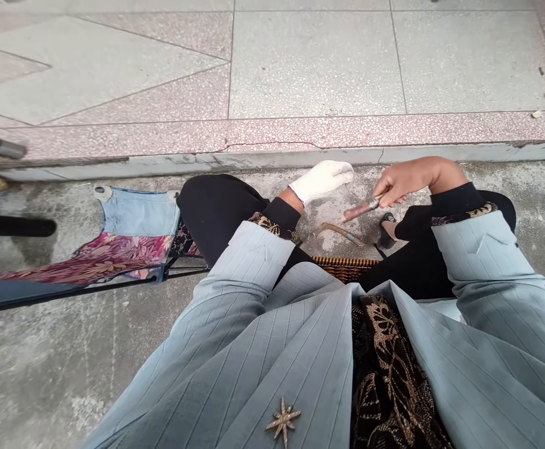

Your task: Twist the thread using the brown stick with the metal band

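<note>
Bare right grip (pixel 406 184) pinching a slim, glossy reddish wooden rod (pixel 360 210) above rough concrete (pixel 525 187); white cloth-gloved left grip (pixel 322 182) flat and empty, near a curved, tarnished metal blade (pixel 340 232) lying on the concrete.

We find a short reddish rod (pixel 360 210) gripped at one end in the right hand (pixel 406 184), tilting down to the left, its tip free. Just below lies a curved brownish strip (pixel 338 232) (too small for us to tell its material), not touching the rod.
</note>
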`<action>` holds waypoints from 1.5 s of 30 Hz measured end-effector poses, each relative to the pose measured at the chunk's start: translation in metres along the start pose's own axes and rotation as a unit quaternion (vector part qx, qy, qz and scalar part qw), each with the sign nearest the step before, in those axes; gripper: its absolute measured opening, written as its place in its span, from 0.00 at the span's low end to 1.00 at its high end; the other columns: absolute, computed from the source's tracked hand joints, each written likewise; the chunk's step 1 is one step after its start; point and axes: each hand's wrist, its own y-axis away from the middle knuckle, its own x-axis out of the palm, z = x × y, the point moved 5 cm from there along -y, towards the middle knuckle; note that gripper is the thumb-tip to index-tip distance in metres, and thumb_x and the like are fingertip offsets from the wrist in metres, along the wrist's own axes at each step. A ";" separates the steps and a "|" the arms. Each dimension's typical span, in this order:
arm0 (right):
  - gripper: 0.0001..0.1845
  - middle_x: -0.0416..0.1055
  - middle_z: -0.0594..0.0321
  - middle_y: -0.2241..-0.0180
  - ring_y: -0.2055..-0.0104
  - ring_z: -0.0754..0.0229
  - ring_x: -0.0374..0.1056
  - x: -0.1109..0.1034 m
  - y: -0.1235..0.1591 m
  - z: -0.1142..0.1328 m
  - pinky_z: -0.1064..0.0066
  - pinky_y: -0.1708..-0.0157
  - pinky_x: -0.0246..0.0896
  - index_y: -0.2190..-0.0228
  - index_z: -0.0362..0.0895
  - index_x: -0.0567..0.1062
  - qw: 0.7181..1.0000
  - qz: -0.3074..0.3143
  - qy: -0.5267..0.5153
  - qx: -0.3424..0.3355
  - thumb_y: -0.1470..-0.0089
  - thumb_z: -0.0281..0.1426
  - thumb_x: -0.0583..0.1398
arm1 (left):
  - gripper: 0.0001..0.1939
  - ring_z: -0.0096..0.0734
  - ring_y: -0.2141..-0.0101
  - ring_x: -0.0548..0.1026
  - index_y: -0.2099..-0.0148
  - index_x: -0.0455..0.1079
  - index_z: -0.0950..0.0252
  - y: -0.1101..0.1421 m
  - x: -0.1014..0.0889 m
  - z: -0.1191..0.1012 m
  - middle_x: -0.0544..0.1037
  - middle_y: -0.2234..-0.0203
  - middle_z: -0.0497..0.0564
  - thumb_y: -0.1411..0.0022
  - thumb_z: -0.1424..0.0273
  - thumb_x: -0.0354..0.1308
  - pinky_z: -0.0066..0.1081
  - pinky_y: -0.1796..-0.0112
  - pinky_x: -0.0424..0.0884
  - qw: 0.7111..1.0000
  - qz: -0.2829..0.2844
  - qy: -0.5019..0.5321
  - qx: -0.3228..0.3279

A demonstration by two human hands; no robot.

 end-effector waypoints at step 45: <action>0.14 0.62 0.67 0.80 0.77 0.66 0.56 -0.108 -0.019 0.001 0.70 0.74 0.48 0.74 0.42 0.71 0.918 -0.313 -0.230 -0.083 0.43 0.40 0.59 | 0.17 0.29 0.72 0.72 0.63 0.75 0.65 -0.059 -0.069 0.000 0.77 0.72 0.48 0.33 0.61 0.48 0.29 0.67 0.63 0.998 0.059 -0.007 -0.001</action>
